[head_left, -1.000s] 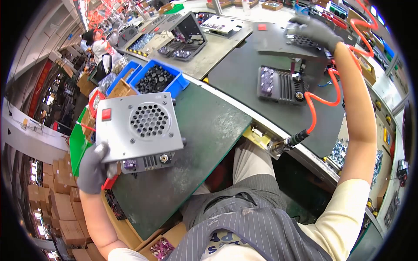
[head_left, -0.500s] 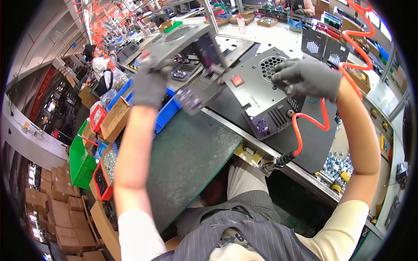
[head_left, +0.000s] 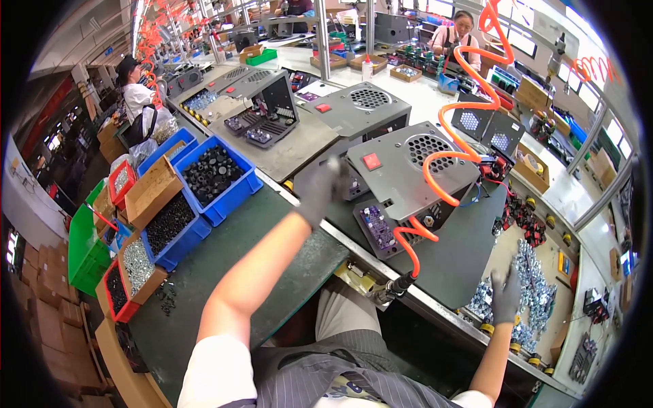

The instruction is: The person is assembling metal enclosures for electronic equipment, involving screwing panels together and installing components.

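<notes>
A grey metal power-supply case [head_left: 408,166] with a round fan grille and a red switch lies on the dark mat [head_left: 462,258] in front of me. My left hand [head_left: 321,190], in a grey glove, rests against the case's left edge with its fingers apart. My right hand [head_left: 507,294], also gloved, is spread over a pile of small silver metal parts [head_left: 527,282] at the lower right, holding nothing I can see. An orange coiled air hose [head_left: 445,156] hangs across the case down to a tool [head_left: 391,291] at the bench edge.
Blue bins of black parts [head_left: 214,173] and red and green bins [head_left: 119,272] stand at my left. Another grey case [head_left: 360,105] and an open unit [head_left: 262,115] sit farther back. Other people work at benches beyond. Small red-and-black parts [head_left: 520,217] lie to the right.
The grey case, held up in my left hand earlier, now lies on the mat. My right hand has left it and dropped to the pile of silver parts.
</notes>
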Action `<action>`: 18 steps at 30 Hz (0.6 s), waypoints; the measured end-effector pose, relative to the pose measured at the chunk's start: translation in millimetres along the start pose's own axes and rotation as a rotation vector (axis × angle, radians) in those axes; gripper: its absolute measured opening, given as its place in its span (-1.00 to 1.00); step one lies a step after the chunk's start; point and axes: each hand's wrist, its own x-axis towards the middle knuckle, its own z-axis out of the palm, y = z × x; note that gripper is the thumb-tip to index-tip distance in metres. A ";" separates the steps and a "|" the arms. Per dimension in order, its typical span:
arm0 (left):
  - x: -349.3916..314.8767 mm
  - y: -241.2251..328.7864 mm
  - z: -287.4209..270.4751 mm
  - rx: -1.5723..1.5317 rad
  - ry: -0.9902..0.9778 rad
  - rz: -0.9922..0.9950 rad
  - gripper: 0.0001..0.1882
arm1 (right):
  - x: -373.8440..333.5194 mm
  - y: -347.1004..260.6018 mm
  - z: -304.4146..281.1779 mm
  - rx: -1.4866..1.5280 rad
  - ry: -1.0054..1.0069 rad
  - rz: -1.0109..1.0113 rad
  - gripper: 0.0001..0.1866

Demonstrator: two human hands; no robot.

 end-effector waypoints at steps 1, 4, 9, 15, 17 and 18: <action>-13.6 -45.5 -10.1 0.349 -0.074 0.092 -0.60 | -10.4 -2.0 -7.8 0.057 -0.246 0.173 -0.44; -101.2 -8.5 70.4 0.934 -0.350 0.377 -0.45 | -31.1 5.2 2.6 0.478 -0.581 0.408 -0.46; -85.0 -64.0 95.6 1.485 -0.149 0.827 -0.59 | -14.5 -36.8 26.7 0.423 -0.530 0.240 -0.59; -55.3 -56.2 112.5 1.600 -0.083 0.538 -0.44 | -5.6 -59.5 39.1 0.380 -0.544 0.219 -0.54; -46.3 -50.8 107.7 1.530 -0.085 0.403 -0.39 | -0.4 -70.4 45.4 0.303 -0.597 0.234 -0.53; -45.7 -45.3 104.0 1.506 -0.043 0.377 -0.38 | 3.5 -78.0 47.8 0.238 -0.638 0.256 -0.53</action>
